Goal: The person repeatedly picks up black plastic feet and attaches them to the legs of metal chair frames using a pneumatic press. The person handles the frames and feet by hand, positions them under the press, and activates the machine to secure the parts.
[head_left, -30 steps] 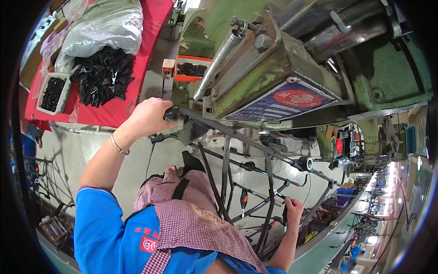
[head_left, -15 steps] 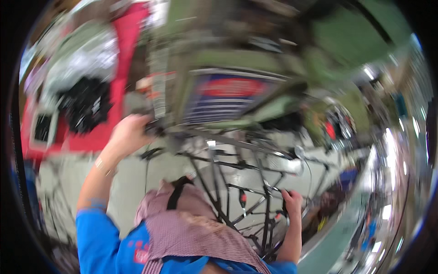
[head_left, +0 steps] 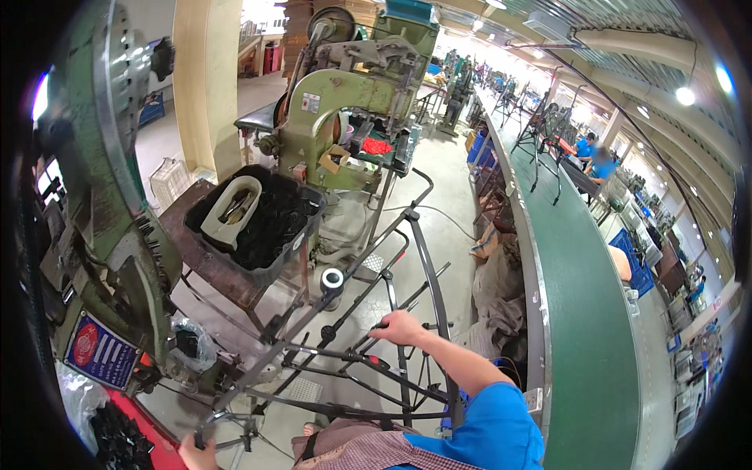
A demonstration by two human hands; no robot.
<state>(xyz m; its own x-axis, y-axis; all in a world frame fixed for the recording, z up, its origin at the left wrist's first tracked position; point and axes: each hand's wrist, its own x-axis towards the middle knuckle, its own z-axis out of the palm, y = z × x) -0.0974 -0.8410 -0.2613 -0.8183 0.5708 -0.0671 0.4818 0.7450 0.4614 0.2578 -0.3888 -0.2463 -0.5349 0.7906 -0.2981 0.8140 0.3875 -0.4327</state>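
Note:
A folding frame of black metal tubes (head_left: 429,270), much like a stroller frame, spans the space in front of me at a slant. White round part (head_left: 332,278) shows on one of its tubes. My right hand (head_left: 401,327) is closed round a tube near the middle of the frame. At the lower left, my left hand (head_left: 197,454) is closed on the frame's end, partly cut off by the picture's edge. Small red parts (head_left: 379,362) sit on the frame's inner bars.
A green conveyor belt (head_left: 572,313) runs along the right, with similar frames standing farther up it. Green presses (head_left: 313,110) stand ahead and at left. A black bin (head_left: 305,205) of dark parts rests on a brown table (head_left: 251,294). Co-workers (head_left: 601,166) sit beyond the belt.
My view has swung from the press at left toward the aisle and belt. The frame now stretches farther ahead of me; both hands stay on it.

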